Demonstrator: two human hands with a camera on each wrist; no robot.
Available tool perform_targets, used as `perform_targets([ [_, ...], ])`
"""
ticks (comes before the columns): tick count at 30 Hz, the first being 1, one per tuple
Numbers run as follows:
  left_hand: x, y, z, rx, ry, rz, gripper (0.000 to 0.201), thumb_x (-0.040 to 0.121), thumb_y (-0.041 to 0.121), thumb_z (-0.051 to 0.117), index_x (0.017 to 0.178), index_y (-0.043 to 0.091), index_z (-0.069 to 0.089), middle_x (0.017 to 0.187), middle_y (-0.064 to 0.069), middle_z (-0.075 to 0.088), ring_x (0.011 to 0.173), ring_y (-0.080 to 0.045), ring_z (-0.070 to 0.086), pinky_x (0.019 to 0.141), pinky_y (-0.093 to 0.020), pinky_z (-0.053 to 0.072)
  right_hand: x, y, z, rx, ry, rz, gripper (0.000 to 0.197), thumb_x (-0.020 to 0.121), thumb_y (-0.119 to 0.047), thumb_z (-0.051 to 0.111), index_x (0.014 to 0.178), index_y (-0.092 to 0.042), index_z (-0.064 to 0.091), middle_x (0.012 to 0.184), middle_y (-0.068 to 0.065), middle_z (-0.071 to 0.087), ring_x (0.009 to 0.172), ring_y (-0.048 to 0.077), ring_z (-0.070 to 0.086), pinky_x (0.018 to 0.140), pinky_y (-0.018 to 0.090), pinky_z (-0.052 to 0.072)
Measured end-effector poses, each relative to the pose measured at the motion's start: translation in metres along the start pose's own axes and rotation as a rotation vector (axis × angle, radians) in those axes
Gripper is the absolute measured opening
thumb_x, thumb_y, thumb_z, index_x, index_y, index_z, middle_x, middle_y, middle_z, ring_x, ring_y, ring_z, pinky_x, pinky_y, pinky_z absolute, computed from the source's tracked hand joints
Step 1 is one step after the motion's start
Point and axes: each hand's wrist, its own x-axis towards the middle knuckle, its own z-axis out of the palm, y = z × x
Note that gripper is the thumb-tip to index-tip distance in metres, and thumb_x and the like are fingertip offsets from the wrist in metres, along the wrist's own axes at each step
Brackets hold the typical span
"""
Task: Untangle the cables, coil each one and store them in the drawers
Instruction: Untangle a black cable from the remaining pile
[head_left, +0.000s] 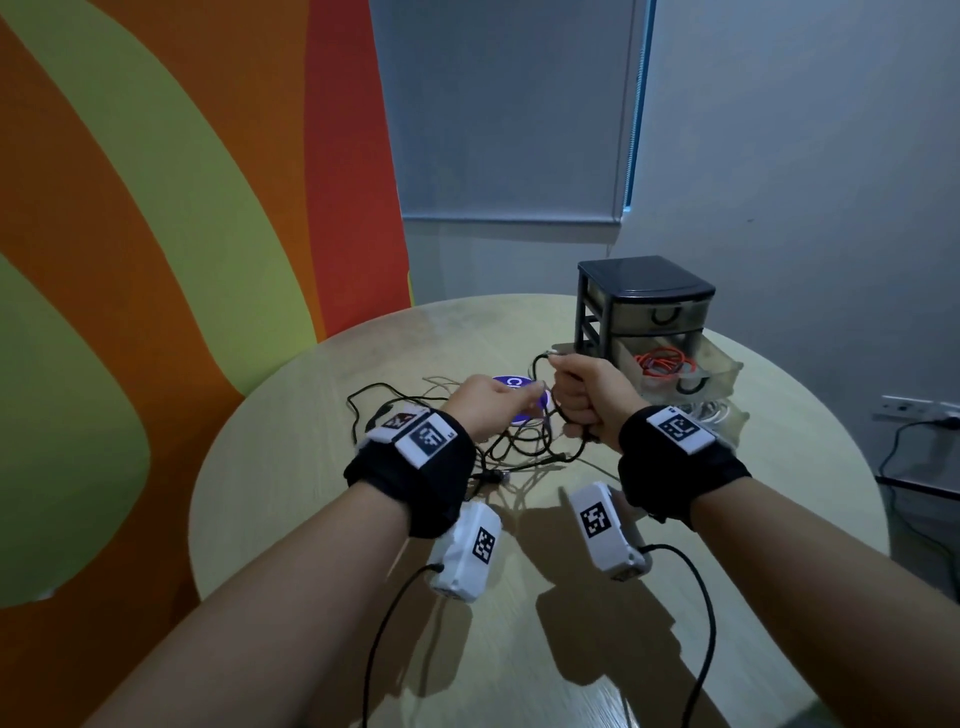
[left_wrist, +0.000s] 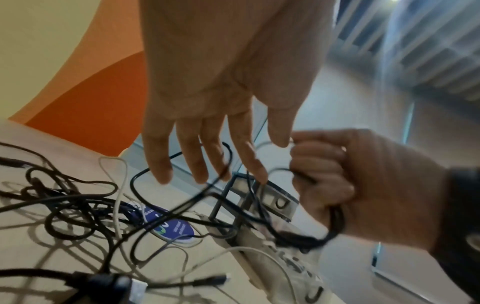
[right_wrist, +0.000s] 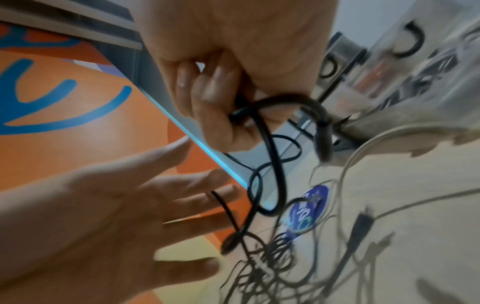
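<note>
My right hand (head_left: 587, 397) is a fist around a few loops of black cable (head_left: 557, 415), held above the table in front of the drawer unit (head_left: 644, 306). The right wrist view has that black cable (right_wrist: 272, 148) hanging from the curled fingers (right_wrist: 221, 98). My left hand (head_left: 488, 410) hovers just left of it with fingers straight and spread (left_wrist: 207, 144); a black strand (right_wrist: 226, 207) crosses them. Below lies a tangle of black and white cables (head_left: 519, 447). The middle drawer stands pulled out with a coiled red cable (head_left: 662, 362) inside.
A round purple disc (head_left: 511, 383) lies on the round wooden table (head_left: 311, 467) under the cables. A lower translucent drawer (head_left: 722, 415) is also pulled out, with a pale cable in it. At the far right a wall socket (head_left: 914, 408) has a plug in it.
</note>
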Motion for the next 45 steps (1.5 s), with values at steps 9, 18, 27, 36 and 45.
perform_targets([
  [9,0.002,0.003,0.007,-0.242,-0.055,-0.055,0.012,0.088,0.026,0.057,0.094,0.02,0.066,0.093,-0.005,0.053,0.084,-0.022,0.043,0.066,-0.03,0.034,-0.004,-0.004,0.004,0.078,-0.076,-0.052,0.047,0.095,-0.019,0.035,0.05,-0.018,0.023,0.036,-0.006,0.016,0.028,0.009,0.014,0.035,0.018,0.035],
  [18,0.019,-0.016,-0.039,-0.329,0.329,-0.152,0.037,0.099,0.025,0.029,0.108,-0.002,0.054,0.113,-0.016,0.062,0.095,-0.029,0.06,0.075,-0.034,0.045,0.004,0.012,-0.056,-0.062,0.692,0.058,0.028,0.083,-0.029,0.049,0.083,-0.003,0.057,0.083,0.021,0.061,0.059,0.026,0.064,0.057,0.036,0.053],
  [27,0.015,-0.032,-0.053,-0.764,0.508,-0.211,0.027,0.095,0.013,0.029,0.072,0.006,0.041,0.068,-0.007,0.049,0.05,-0.018,0.042,0.042,-0.024,0.039,0.017,0.03,-0.092,-0.147,0.876,0.127,0.063,0.074,-0.043,0.044,0.115,0.002,0.06,0.112,0.024,0.063,0.099,0.038,0.062,0.086,0.045,0.051],
  [36,0.013,-0.034,-0.042,-0.513,0.517,0.057,0.022,0.092,0.02,0.046,0.074,0.016,0.057,0.055,0.002,0.035,0.044,-0.012,0.029,0.042,-0.019,0.023,0.014,0.039,-0.077,-0.576,0.573,0.243,0.022,0.086,-0.011,0.052,0.087,0.008,0.063,0.085,0.023,0.066,0.078,0.034,0.064,0.067,0.038,0.053],
  [45,-0.007,-0.012,0.007,-0.391,0.432,0.457,0.024,0.094,0.023,0.054,0.072,0.02,0.062,0.059,0.013,0.055,0.049,0.003,0.046,0.05,-0.008,0.035,-0.009,0.029,-0.008,-0.459,0.123,-0.315,0.023,0.095,-0.026,0.051,0.1,-0.009,0.067,0.094,0.004,0.069,0.089,0.011,0.063,0.08,0.02,0.046],
])
